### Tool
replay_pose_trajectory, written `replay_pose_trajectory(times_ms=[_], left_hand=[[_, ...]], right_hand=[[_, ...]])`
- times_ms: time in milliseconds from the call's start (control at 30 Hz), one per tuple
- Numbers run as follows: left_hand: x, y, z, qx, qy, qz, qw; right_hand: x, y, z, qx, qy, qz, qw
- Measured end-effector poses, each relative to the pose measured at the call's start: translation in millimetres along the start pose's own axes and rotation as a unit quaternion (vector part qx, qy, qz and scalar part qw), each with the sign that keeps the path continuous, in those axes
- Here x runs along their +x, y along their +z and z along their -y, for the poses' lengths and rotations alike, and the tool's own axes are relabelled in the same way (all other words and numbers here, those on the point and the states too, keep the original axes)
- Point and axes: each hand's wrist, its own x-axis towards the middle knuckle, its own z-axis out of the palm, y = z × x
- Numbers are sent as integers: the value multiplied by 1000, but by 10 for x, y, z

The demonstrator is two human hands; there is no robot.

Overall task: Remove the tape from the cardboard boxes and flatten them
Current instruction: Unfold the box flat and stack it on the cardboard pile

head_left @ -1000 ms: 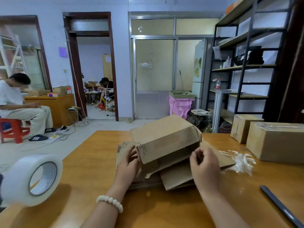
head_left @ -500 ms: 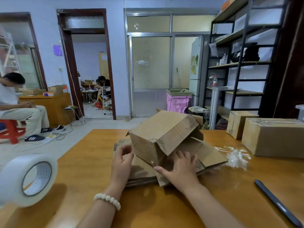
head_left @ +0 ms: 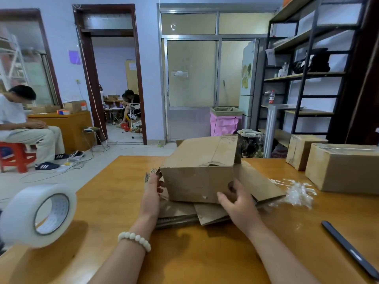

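A worn brown cardboard box [head_left: 199, 173] stands on a pile of flattened cardboard [head_left: 207, 214] in the middle of the wooden table [head_left: 114, 201]. One of its flaps [head_left: 258, 183] lies open to the right. My left hand [head_left: 151, 195] presses against the box's left side, fingers up along the edge. My right hand [head_left: 238, 199] grips the box's lower right corner, thumb on the front face. A crumpled wad of removed clear tape [head_left: 297, 193] lies to the right of the pile.
Two taped boxes, a large one [head_left: 344, 169] and a smaller one [head_left: 303, 150], stand at the table's right. A dark cutter [head_left: 350, 249] lies near the right front edge. A white tape roll [head_left: 39, 214] sits at the left edge. A person [head_left: 24, 124] sits far left.
The box has been turned from tilted with its open side showing to upright with a plain face toward me. My right hand moved from under the box to its lower right corner.
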Motion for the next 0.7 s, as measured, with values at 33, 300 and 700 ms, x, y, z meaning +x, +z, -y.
replay_pose_trajectory(times_ms=[33,300,700], left_hand=[[-25,3,-7,19,9,7,1000],[-71,-12,27,-33,0,97,995],[-59,-98,-103,-71,23,-31,997]], right_hand=[[-1,-11,-1,19,6,-8,1000],[-6,-53,12,120,15,10,993],[6,-33,41,84,-13,-87,993]])
